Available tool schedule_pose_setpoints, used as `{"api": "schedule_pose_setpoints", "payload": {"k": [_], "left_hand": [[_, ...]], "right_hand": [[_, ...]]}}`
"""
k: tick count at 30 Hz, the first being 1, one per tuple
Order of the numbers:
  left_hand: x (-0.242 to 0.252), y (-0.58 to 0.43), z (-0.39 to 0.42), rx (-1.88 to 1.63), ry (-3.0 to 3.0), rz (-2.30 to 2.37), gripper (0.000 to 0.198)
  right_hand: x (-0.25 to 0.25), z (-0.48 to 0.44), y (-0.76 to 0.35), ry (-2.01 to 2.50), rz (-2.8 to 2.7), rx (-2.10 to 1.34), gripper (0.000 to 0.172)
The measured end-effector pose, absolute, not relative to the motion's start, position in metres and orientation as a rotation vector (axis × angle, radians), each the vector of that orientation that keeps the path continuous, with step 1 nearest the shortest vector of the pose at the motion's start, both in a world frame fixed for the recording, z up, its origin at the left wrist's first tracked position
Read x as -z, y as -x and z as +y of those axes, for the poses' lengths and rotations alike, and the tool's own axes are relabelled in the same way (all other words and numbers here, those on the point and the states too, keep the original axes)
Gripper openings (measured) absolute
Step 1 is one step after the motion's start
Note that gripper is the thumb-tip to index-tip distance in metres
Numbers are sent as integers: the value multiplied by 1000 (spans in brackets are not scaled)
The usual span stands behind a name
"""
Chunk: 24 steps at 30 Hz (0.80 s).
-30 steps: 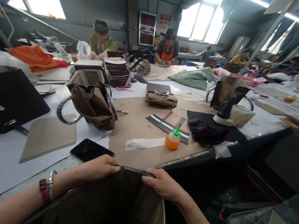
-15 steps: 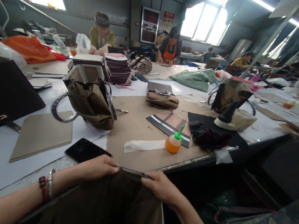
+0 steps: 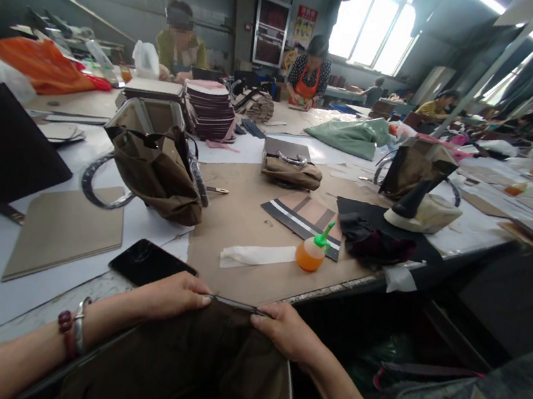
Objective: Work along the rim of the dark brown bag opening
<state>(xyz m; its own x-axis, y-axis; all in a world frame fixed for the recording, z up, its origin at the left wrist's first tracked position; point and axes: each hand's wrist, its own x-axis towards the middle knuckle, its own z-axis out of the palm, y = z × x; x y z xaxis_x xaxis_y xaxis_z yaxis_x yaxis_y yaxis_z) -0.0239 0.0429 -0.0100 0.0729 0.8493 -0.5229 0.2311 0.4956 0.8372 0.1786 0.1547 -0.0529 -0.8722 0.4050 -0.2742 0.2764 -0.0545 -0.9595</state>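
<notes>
A brown fabric bag (image 3: pixel 220 361) hangs open in front of me at the table's edge, its dark inside facing up. My left hand (image 3: pixel 186 295) pinches its far rim between thumb and fingers. A short way to the right, my right hand (image 3: pixel 277 322) grips the same rim, and the edge between them is pulled straight. Just beyond my left hand lies a black phone (image 3: pixel 148 263). A squeeze bottle (image 3: pixel 311 252) of orange liquid with a green nozzle stands past my right hand, at the end of a white strip (image 3: pixel 257 257).
Half-made brown bags (image 3: pixel 161 176) stand on the table, with grey-brown boards (image 3: pixel 67 228) at the left. A black-handled tool (image 3: pixel 411 209) rests on dark cloth at the right. Stacked pieces (image 3: pixel 207 112) lie further back. Two people (image 3: pixel 309 75) work across the table.
The view has shifted slightly, so the table items at the left appear further left and the near items a little higher. Both hands keep their hold on the bag's rim.
</notes>
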Motion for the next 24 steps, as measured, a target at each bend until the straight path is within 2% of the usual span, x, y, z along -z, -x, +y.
{"api": "schedule_pose_setpoints", "payload": {"k": [17, 24], "left_hand": [[20, 31, 35, -661, -963, 1423, 37], [17, 26, 34, -689, -904, 1414, 43]], "right_hand": [[51, 156, -177, 596, -2367, -1879, 19], [38, 157, -178, 733, -2324, -2108, 15]]}}
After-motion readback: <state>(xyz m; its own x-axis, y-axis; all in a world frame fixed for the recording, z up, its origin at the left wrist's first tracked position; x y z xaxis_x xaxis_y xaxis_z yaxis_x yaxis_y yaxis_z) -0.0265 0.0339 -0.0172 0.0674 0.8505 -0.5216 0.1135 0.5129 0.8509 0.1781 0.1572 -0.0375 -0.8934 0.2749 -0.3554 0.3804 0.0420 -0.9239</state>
